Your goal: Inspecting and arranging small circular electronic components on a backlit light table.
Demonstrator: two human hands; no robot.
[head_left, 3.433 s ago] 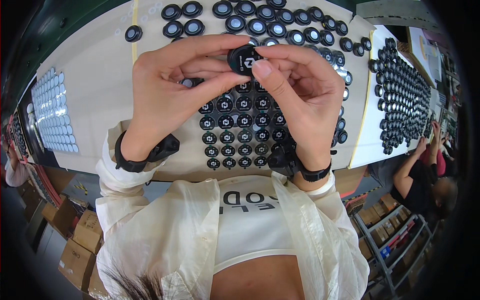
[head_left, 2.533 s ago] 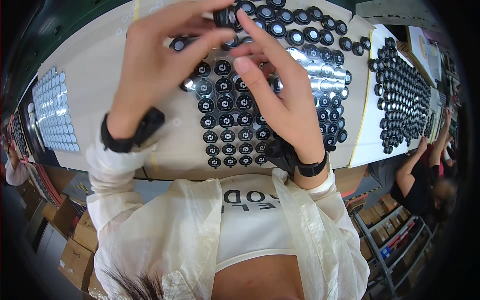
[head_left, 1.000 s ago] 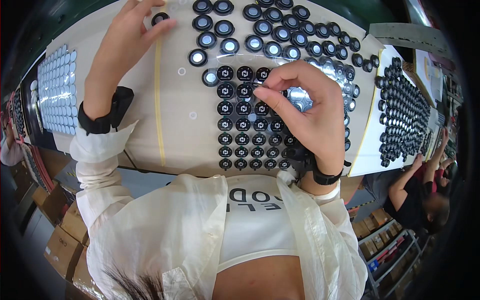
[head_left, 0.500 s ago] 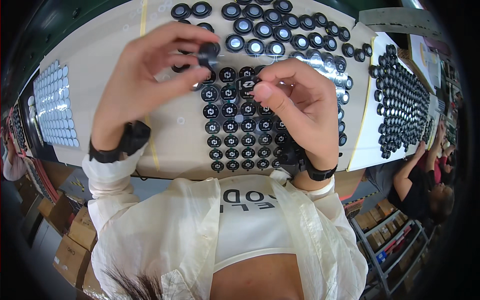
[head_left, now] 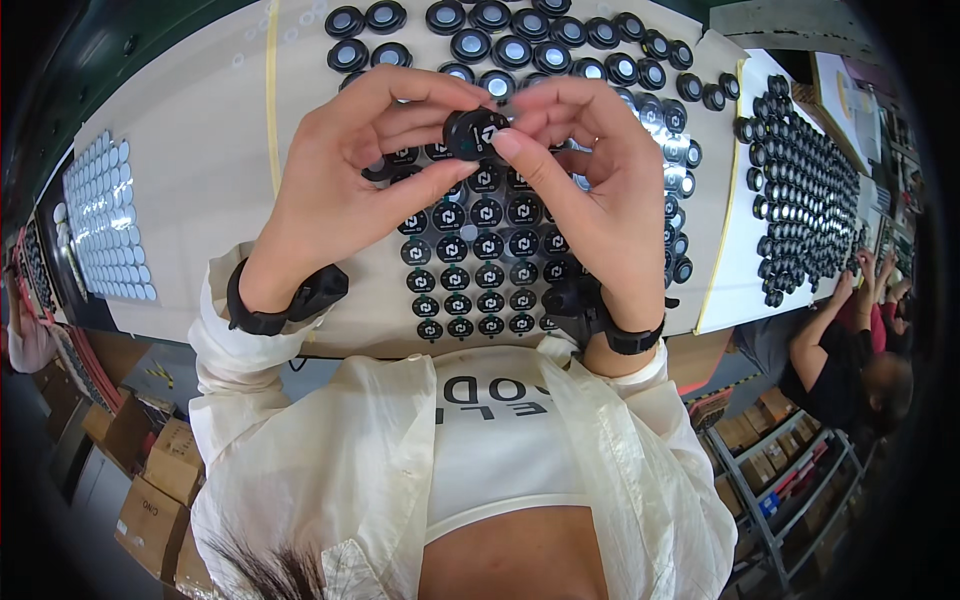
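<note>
Both hands meet over the table around one round black part (head_left: 460,136). My left hand (head_left: 365,160) pinches its left side between thumb and fingers. On its right face lies a round black sticker (head_left: 489,138) with a white mark, and my right hand (head_left: 595,165) presses there with the thumb, its other fingers curled behind. How far the sticker is stuck down I cannot tell. Below the hands lies a clear sheet with rows of round black stickers (head_left: 489,248), its upper part partly hidden by my hands. A small pale disc (head_left: 468,233) lies on it.
Many round black parts with pale centres (head_left: 512,52) stand at the far side. More stand in rows on a white sheet (head_left: 720,295) at the right. A sheet of whitish discs (head_left: 105,220) lies at the left. Another person (head_left: 840,350) sits at the far right; cartons (head_left: 150,525) stand lower left.
My left hand has moved right with the black part, bringing it against the sticker at my right hand. My right hand has shifted slightly up.
</note>
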